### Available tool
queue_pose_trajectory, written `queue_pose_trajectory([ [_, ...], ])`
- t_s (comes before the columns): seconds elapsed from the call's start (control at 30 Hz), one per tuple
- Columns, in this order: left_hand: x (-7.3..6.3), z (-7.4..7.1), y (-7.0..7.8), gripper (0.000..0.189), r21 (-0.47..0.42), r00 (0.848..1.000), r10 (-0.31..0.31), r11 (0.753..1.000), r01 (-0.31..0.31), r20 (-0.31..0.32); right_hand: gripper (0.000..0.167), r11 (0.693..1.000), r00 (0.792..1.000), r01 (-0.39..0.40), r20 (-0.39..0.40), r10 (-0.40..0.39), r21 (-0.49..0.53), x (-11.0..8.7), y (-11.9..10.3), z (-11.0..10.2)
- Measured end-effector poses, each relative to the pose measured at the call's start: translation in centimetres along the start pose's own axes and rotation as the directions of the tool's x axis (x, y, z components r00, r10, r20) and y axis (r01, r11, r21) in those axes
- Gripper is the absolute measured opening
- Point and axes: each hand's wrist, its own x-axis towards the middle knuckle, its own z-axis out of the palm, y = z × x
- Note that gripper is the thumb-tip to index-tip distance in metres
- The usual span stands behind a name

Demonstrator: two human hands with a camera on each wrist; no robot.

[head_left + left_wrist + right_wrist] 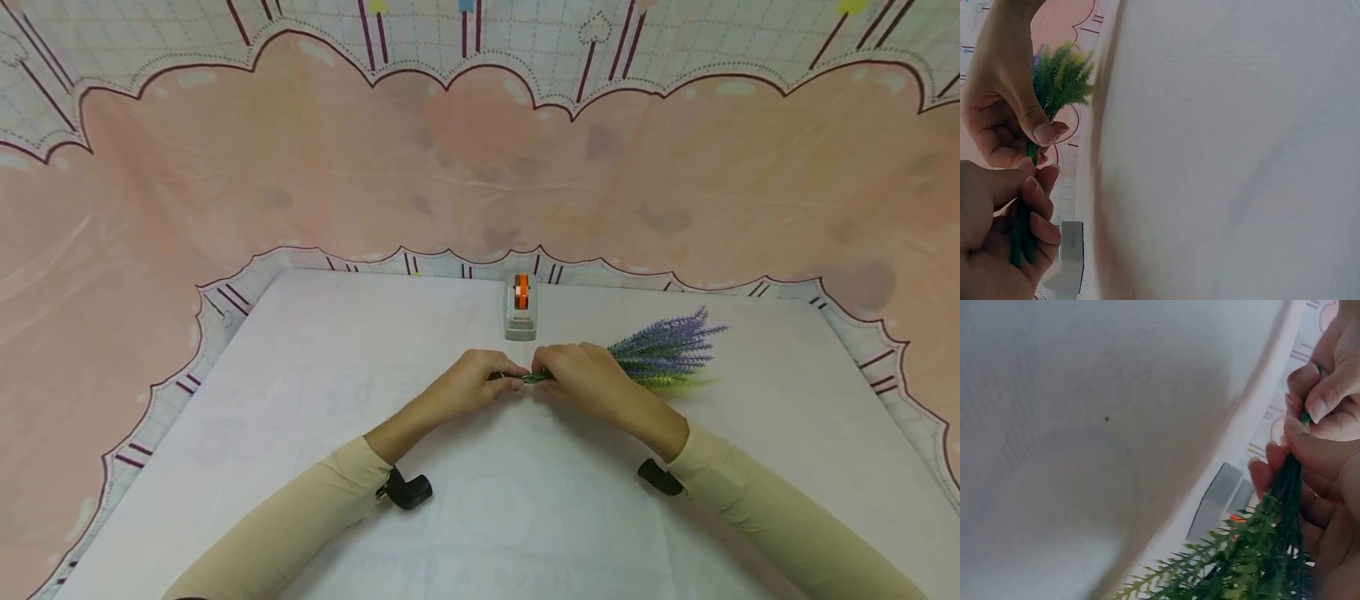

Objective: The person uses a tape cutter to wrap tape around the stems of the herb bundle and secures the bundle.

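Note:
A bunch of artificial lavender with purple tips and green leaves lies sideways over the table, its heads toward the right. My right hand grips the stems just below the leaves. Close beside it, my left hand pinches the lower stems between thumb and fingers. In the left wrist view the green stems run through the curled left fingers. The right wrist view shows the leafy part spreading below the right hand, with both thumbs nearly meeting on the stems.
Behind the hands stands a grey tape dispenser with an orange reel. The white table ends at a patterned pink cloth at the back. A black wrist-camera piece sticks out under the left sleeve, another under the right.

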Motion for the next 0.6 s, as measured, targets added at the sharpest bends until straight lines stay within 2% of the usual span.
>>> queue_pose_trajectory([
  [0.17,0.03,-0.14,-0.15,0.021,0.008,1.0,-0.009,1.0,0.009,0.001,0.007,1.0,1.0,0.019,-0.022,-0.019,-0.008,0.02,0.02,-0.09],
  [0.27,0.08,-0.15,-0.17,0.024,-0.022,0.999,-0.043,0.999,0.043,-0.003,0.008,0.999,0.999,0.027,-0.028,-0.027,-0.02,0.03,0.0,-0.16],
  [0.4,0.09,-0.12,-0.13,0.016,-0.07,0.995,-0.095,0.993,0.095,0.001,0.011,0.999,0.999,0.029,-0.025,-0.03,-0.044,0.12,0.03,0.04],
  [0.6,0.09,-0.12,-0.13,0.013,-0.041,0.996,-0.091,0.995,0.09,-0.005,0.011,0.996,0.998,0.029,-0.051,-0.034,-0.088,0.33,0.09,0.32],
])
